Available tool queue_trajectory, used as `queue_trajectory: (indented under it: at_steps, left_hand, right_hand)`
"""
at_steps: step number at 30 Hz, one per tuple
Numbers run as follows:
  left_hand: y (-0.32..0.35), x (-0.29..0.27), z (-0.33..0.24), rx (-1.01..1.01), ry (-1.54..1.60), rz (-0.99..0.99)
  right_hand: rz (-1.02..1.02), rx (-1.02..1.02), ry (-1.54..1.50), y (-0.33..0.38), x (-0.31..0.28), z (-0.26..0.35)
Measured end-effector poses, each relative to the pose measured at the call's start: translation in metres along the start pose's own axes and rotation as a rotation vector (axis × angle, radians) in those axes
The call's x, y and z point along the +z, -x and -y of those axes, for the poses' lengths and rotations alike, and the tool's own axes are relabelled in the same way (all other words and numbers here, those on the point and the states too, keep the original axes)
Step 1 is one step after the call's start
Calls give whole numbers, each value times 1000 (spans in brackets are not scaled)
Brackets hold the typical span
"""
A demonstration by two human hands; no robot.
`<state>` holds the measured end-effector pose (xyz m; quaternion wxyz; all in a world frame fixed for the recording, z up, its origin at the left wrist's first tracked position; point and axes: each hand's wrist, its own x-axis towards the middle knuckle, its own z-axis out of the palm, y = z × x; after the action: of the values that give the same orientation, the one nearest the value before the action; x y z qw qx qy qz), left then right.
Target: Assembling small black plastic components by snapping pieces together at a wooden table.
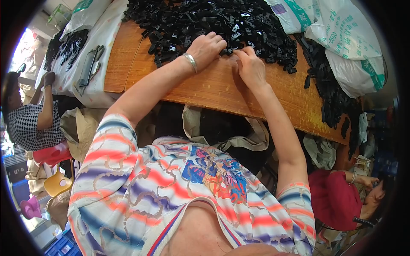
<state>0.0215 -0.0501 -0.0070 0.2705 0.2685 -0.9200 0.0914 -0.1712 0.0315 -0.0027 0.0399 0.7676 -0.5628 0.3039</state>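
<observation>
A wide heap of small black plastic pieces (192, 21) covers the far part of a brown wooden table (179, 87). My left hand (207, 49), with a silver bracelet at its wrist, is curled at the near edge of this heap. Its fingertips point right, closed near a small dark piece, and the knuckles partly hide what they grip. Close beside it on the right, my right hand (252, 68) has thumb and forefinger drawn together toward the same spot. Whatever lies between those fingers is too small to make out.
White plastic bags (350, 38) with green print stand at the right, beside more black pieces (326, 85). On the left are a covered table with a clear tool-like object (89, 64) and a co-worker in a checked top (32, 123). Another in red (335, 196) sits right. A fabric bag (192, 123) hangs below the table edge.
</observation>
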Motion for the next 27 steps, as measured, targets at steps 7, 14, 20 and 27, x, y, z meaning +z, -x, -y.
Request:
queue_trajectory:
  at_steps: [7, 14, 20, 27]
  left_hand:
    - [18, -15, -24, 2, 232, -29]
    - [28, -14, -51, -19, 341, -67]
    - [37, -14, -62, -61, 406, -3]
    - [49, -20, -58, -162, 296, 19]
  right_hand:
    - [147, 29, 90, -27, 15, -10]
    - [175, 207, -133, 12, -9, -6]
    - [157, 315, -127, 41, -20, -14]
    - [183, 303, -154, 51, -35, 1]
